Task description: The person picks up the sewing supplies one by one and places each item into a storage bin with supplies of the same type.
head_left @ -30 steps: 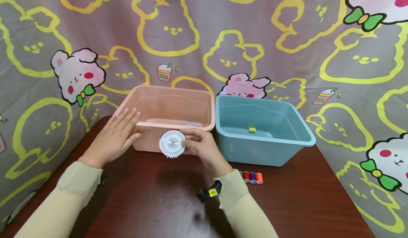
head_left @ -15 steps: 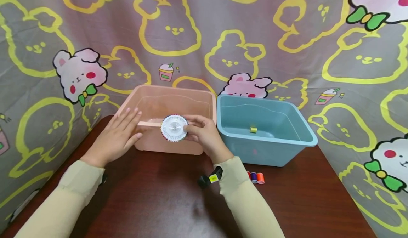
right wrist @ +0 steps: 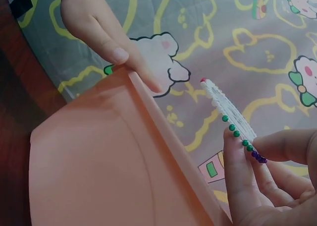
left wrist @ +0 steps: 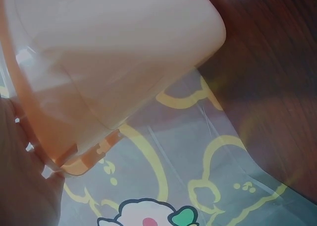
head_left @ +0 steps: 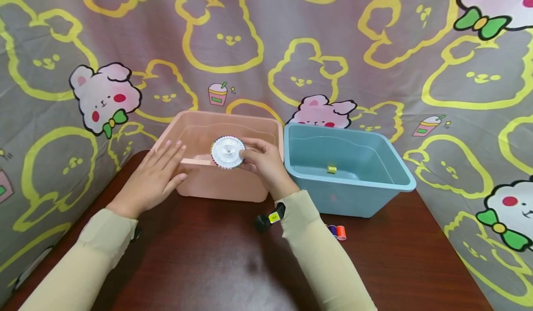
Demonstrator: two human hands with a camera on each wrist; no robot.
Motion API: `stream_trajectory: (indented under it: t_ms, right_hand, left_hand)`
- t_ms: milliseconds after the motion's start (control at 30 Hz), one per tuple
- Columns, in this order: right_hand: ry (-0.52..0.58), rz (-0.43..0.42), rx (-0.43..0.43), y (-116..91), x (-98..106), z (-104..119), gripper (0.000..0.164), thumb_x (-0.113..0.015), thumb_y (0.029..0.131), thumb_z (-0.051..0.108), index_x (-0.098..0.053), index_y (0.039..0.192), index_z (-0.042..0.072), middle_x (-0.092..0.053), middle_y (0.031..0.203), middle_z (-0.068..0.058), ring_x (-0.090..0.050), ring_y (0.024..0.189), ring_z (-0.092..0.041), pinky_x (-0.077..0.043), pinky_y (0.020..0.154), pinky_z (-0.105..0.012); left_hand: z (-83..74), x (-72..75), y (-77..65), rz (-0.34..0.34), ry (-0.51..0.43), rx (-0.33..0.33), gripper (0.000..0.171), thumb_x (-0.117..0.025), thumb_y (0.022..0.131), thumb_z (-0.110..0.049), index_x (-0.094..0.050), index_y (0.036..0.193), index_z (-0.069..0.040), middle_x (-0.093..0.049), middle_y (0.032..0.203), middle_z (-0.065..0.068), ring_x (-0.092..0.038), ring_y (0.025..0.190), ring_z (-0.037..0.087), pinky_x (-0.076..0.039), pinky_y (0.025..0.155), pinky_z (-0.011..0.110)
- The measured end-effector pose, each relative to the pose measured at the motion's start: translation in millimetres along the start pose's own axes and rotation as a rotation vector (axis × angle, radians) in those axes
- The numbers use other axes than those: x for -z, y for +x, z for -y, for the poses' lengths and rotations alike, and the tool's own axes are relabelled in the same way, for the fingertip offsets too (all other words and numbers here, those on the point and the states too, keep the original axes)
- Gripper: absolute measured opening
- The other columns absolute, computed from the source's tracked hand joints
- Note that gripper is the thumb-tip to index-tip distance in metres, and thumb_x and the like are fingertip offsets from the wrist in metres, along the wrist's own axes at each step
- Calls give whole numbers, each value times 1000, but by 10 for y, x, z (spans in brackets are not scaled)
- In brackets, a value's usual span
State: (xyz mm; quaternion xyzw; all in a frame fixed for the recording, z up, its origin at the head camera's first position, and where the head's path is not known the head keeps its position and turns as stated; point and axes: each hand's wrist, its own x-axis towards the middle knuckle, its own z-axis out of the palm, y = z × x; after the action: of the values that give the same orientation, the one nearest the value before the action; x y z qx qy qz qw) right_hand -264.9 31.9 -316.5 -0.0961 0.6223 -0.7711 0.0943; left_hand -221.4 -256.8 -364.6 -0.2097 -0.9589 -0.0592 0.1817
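A round white wheel of pins with coloured heads around its edge is pinched between the thumb and fingers of my right hand. It is held up at the front rim of the pink bin. In the right wrist view the pin wheel appears nearly edge-on, above the bin's rim, with green and purple heads showing. My left hand rests with straight fingers on the pink bin's front left corner. The left wrist view shows that bin's wall with part of the hand at its rim.
To the right of the pink bin stands a blue bin with a yellow thread spool inside. Several thread spools lie in front of it, partly behind my right forearm. A patterned cloth hangs behind the dark wooden table.
My right hand has raised the pin wheel from in front of the pink bin's wall up to its rim. The left hand has stayed at the corner.
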Motion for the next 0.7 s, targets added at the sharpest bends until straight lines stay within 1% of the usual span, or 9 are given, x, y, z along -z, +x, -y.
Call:
stream_trajectory:
  t_ms: [100,167,333,533,700]
  right_hand:
    - [-5,-25,-7,65,-24,39,35,-65,94,0,-66,129,1,-68,112,-14,-67,86,-16,-60,74,-28]
    - [-13,-39,-15,114,-41,56,35,-66,94,1,-67,129,2,-67,115,-14,-68,87,-17,-60,77,-29]
    - [-7,-61,-16,246,-80,72,35,-66,94,-1,-67,129,1,-65,123,-14,-68,89,-19,-61,82,-34]
    - [-6,-76,-17,365,-145,72,35,-66,94,0,-68,129,2,-67,119,-14,-69,86,-18,-60,77,-30]
    - [-19,-67,-30,454,-212,29,34,-65,94,0,-67,129,0,-67,116,-14,-67,82,-17,-59,73,-26]
  left_hand:
    - [-3,3,9,11,-2,5,72,-53,104,-37,-23,161,-4,-23,166,17,-13,154,39,-4,125,52]
    - [-3,7,9,16,-2,4,73,-54,104,-37,-23,161,-3,-22,166,17,-12,154,39,-3,125,52]
    - [12,6,5,-5,1,-18,72,-55,103,-36,-25,160,-3,-23,166,17,-14,154,39,-4,125,51]
    - [37,-16,9,-38,0,-48,70,-53,105,-37,-26,160,-2,-28,164,19,-17,153,40,-7,125,52]
    - [39,-28,1,-30,2,-37,71,-53,104,-37,-26,160,-2,-27,164,18,-17,153,40,-7,125,52]
